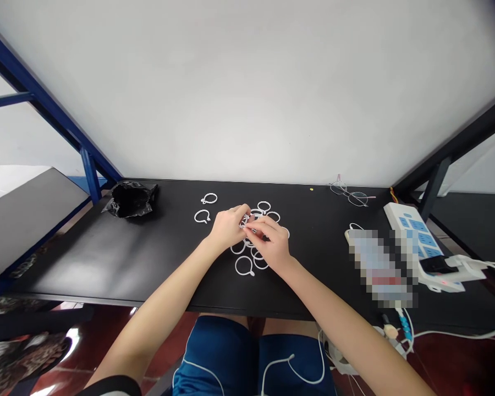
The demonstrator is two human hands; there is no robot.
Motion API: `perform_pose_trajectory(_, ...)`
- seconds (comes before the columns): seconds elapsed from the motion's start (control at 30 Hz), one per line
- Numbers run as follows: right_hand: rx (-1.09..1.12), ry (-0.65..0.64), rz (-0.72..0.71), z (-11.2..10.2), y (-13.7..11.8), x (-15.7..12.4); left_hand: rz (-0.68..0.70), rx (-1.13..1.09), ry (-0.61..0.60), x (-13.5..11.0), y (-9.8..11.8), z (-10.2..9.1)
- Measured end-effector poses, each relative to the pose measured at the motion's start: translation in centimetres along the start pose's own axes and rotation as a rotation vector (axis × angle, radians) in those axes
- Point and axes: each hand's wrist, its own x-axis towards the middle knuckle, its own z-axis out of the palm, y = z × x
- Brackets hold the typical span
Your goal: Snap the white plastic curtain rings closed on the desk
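Observation:
A loose pile of thin white rings (243, 266) lies in the middle of the black table. Each has a small knob or eyelet where its ends meet, much like curtain rings. Above the pile, my left hand (227, 226) is closed, with thumb and fingertips pinching a white ring that is partly hidden. My right hand (274, 242) meets it from the other side, thumb and index finger pinched at the same ring. To the left of my hands, two separate rings lie flat, an upper one (210, 194) and a lower ring (196, 216) with a gap at its ends.
A crumpled black plastic bag (146, 204) stands open at the back left of the table (165, 258). On the right are eyeglasses (346, 193), a blurred-out phone (375, 264) and a white power strip (396, 212) with plugs and cables. A white wall rises behind.

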Motion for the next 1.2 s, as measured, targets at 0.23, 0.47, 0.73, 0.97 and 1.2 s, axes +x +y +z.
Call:
perform_pose_trajectory(0.23, 0.063, -0.001, -0.015, 0.3, -0.3, -0.3, 0.231, -0.048, 0.075, 0.0, -0.8, 0.4)
perform_pose_trajectory(0.47, 0.076, -0.011, -0.025, 0.8, -0.3, -1.0, 0.303, 0.020, 0.262, 0.1, -1.1, 1.3)
perform_pose_trajectory(0.73, 0.096, -0.028, -0.017, 1.1, -0.3, -1.1, 0.223, 0.027, 0.209, 0.2, -0.8, 1.0)
perform_pose_trajectory(0.97, 0.035, -0.045, 0.112, 0.5, 0.5, -0.4, 0.084, 0.068, 0.033, 0.1, -0.8, 0.3)
perform_pose_trajectory(1.2, -0.006, -0.049, 0.369, -1.8, 2.7, 1.1, 0.078, -0.025, -0.012, 1.0, -2.9, -1.7)
